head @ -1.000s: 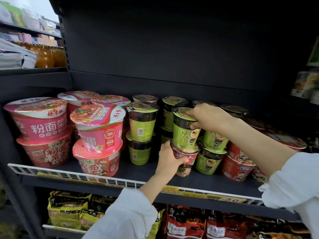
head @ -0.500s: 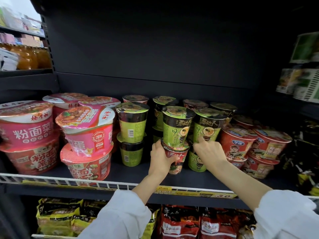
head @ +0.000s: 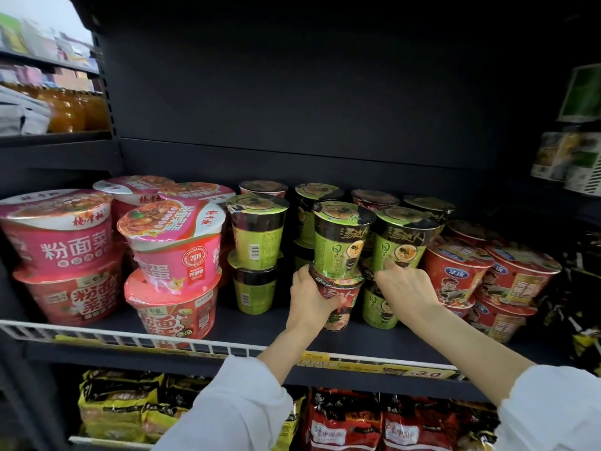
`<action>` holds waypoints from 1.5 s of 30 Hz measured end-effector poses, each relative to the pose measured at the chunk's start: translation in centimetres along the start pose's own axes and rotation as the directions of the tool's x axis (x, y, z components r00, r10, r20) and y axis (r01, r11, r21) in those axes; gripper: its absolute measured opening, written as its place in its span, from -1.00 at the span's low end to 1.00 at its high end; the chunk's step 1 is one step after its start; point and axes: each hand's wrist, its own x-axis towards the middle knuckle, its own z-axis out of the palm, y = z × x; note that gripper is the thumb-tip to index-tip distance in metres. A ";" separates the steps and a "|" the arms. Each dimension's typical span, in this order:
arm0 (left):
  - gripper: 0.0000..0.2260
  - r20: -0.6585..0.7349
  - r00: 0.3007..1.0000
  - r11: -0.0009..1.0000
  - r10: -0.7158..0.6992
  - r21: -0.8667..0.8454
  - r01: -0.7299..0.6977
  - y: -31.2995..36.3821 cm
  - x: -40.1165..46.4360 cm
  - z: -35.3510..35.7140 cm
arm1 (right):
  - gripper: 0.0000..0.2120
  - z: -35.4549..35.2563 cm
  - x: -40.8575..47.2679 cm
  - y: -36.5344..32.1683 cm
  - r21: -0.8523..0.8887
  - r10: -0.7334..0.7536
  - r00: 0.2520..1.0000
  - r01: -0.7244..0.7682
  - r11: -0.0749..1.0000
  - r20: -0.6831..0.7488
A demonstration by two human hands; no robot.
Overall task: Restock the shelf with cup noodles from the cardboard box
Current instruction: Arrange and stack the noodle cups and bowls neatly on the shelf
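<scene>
While the left hand (head: 310,296) grips the red cup (head: 340,301) standing on the shelf (head: 374,340), a green cup (head: 341,239) sits stacked on top. Right hand (head: 405,288) — fingers curled against the next lower green cup (head: 379,307), grip unclear — cannot tell.

Noodle packets (head: 344,421) below — orange bottles (head: 73,112) upper-left
</scene>
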 end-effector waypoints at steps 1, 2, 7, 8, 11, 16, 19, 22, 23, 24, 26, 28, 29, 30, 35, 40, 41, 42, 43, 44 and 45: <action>-0.28 0.021 1.000 1.000 -0.004 -0.018 0.005 -0.1 0.0 -0.2 | -0.89 -0.3 0.0 0.0 0.040 0.006 0.999 -0.005 0.999 -0.035; -0.33 0.040 0.999 0.999 -0.013 -0.041 0.015 -0.2 0.2 -0.6 | -0.85 -0.8 0.0 0.0 0.103 0.028 0.996 -0.019 0.995 -0.090; -0.58 0.054 0.997 0.991 -0.061 -0.117 0.067 -0.6 2.3 -3.2 | -0.75 -5.7 1.4 0.8 0.397 0.158 0.871 0.046 0.917 -0.465; -0.60 0.055 0.996 0.990 -0.068 -0.123 0.074 -0.5 2.9 -3.6 | -0.76 -6.7 2.2 1.0 0.456 0.164 0.853 0.096 0.885 -0.496; -0.62 0.090 0.992 0.985 -0.090 -0.138 0.102 -0.3 4.9 -3.7 | -0.75 -9.0 5.8 1.4 0.539 0.134 0.853 0.190 0.821 -0.505; -0.62 0.193 0.963 0.936 -0.189 -0.260 0.236 -0.2 7.9 -2.5 | -0.69 -10.5 12.2 1.5 0.574 -0.008 0.965 0.162 0.803 -0.262; -0.61 0.202 0.944 0.908 -0.261 -0.281 0.312 -0.7 9.4 -1.7 | -0.60 -10.5 14.5 0.4 0.584 -0.139 0.990 0.108 0.805 0.008; -0.57 0.210 0.923 0.864 -0.323 -0.332 0.378 -0.9 10.5 -1.1 | -0.45 -9.8 16.0 -0.2 0.604 -0.132 0.982 0.022 0.797 0.138; -0.56 0.210 0.918 0.851 -0.338 -0.350 0.393 -1.0 10.8 -0.8 | -0.41 -9.6 16.4 -0.2 0.606 -0.112 0.982 -0.001 0.796 0.149; -0.54 0.215 0.911 0.835 -0.353 -0.366 0.410 -1.0 10.8 -0.7 | -0.39 -9.4 16.6 -0.1 0.597 -0.097 0.984 -0.011 0.802 0.149; -0.51 0.228 0.900 0.813 -0.371 -0.389 0.433 -1.3 11.0 -0.4 | -0.41 -9.1 17.0 0.2 0.566 -0.106 0.986 0.015 0.824 0.128; -0.50 0.241 0.897 0.804 -0.371 -0.400 0.440 -1.4 10.9 -0.5 | -0.48 -9.0 17.1 0.5 0.551 -0.145 0.984 0.067 0.832 0.099; -0.50 0.245 0.896 0.801 -0.370 -0.404 0.441 -1.6 11.0 -0.5 | -0.51 -9.0 17.2 0.7 0.544 -0.154 0.984 0.083 0.835 0.086; -0.48 0.256 0.894 0.794 -0.367 -0.414 0.445 -1.7 10.9 -0.6 | -0.54 -8.9 17.3 0.7 0.537 -0.159 0.984 0.093 0.838 0.077; -0.31 0.295 0.882 0.707 -0.367 -0.528 0.471 -2.1 10.9 -0.5 | -0.68 -9.2 18.0 0.5 0.527 -0.203 0.979 0.161 0.835 0.023; -0.48 0.323 0.877 0.586 -0.355 -0.654 0.478 -1.7 10.7 -1.0 | -0.65 -8.3 19.0 0.2 0.557 -0.206 0.978 0.186 0.810 -0.026; -0.49 0.335 0.879 0.572 -0.339 -0.669 0.476 -1.8 10.7 -0.8 | -0.65 -8.2 19.1 0.3 0.562 -0.201 0.979 0.188 0.806 -0.038; -0.50 0.343 0.882 0.569 -0.324 -0.674 0.471 -1.8 10.5 -0.8 | -0.66 -8.1 19.1 0.4 0.566 -0.202 0.978 0.192 0.802 -0.046; -0.51 0.342 0.887 0.568 -0.310 -0.682 0.461 -1.8 10.3 -0.7 | -0.66 -8.1 19.1 0.5 0.569 -0.209 0.977 0.201 0.797 -0.052; -0.52 0.333 0.891 0.580 -0.307 -0.677 0.453 -1.8 9.9 -0.7 | -0.67 -8.0 19.0 0.6 0.572 -0.219 0.974 0.209 0.793 -0.052; -0.52 0.317 0.898 0.597 -0.305 -0.671 0.440 -2.1 9.6 -0.5 | -0.67 -8.0 19.0 0.7 0.573 -0.230 0.972 0.216 0.791 -0.049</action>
